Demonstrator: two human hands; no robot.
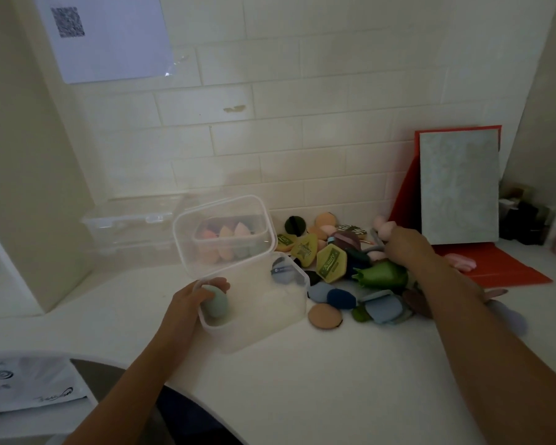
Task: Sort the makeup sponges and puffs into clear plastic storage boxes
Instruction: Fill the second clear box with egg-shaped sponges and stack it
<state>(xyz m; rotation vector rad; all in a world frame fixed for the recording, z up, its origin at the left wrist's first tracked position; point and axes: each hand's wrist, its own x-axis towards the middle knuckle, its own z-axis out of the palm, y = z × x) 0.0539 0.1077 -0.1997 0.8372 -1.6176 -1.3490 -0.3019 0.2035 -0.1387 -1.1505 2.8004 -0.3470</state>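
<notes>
L hand (187, 300) grips mint-green sponge (215, 303) just inside near-left corner of open clear box (270, 329). Release low, clear of raised lid (225, 226). R hand (405, 248) reaches into puff pile (331, 268) right of box; fingers hidden, grip can't be told. Filled sponge box (230, 244) sits behind.

- An open box (270, 322) stands mid-counter (334, 380), its lid (225, 232) raised behind it.
- The left hand (190, 303) holds a sponge (215, 301) inside the box's left end.
- A second box (230, 248) of sponges stands behind the lid, and stacked boxes (132, 220) stand to its left.
- The pile of puffs (344, 268) lies just right of the open box, with the right hand (405, 248) on its far side.
- A board (459, 187) leans on the wall behind the pile.
</notes>
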